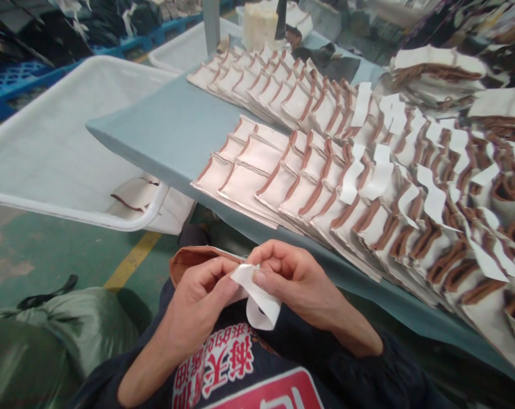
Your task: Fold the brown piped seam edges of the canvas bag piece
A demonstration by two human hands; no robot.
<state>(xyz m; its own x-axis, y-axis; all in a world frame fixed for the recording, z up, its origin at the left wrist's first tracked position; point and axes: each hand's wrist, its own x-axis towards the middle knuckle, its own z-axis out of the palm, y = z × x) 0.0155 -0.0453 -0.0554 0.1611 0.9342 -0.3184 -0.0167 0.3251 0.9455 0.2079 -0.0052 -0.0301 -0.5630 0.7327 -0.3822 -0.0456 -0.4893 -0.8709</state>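
Over my lap, my left hand [206, 289] is closed, thumb and fingers pinching a brown and off-white sewn piece [187, 262] at the edge of a white strip. My right hand [295, 278] pinches the white strip [264, 309] between thumb and fingers; its free end curls down in a loop. The two hands nearly meet, and the fingers hide where strip and piece come together. Just beyond them, overlapping rows of similar off-white pieces with brown edges [257, 150] lie on a blue-grey table. White strips [381, 170] hang from many of those on the right.
The blue-grey table [155, 133] has a rounded left corner. Beside it stands a white plastic bin [82, 68] with similar pieces near its lower edge. Green sacks [87, 318] rest at lower left. Further stacks [436, 74] and a pale roll [260, 25] are at the back.
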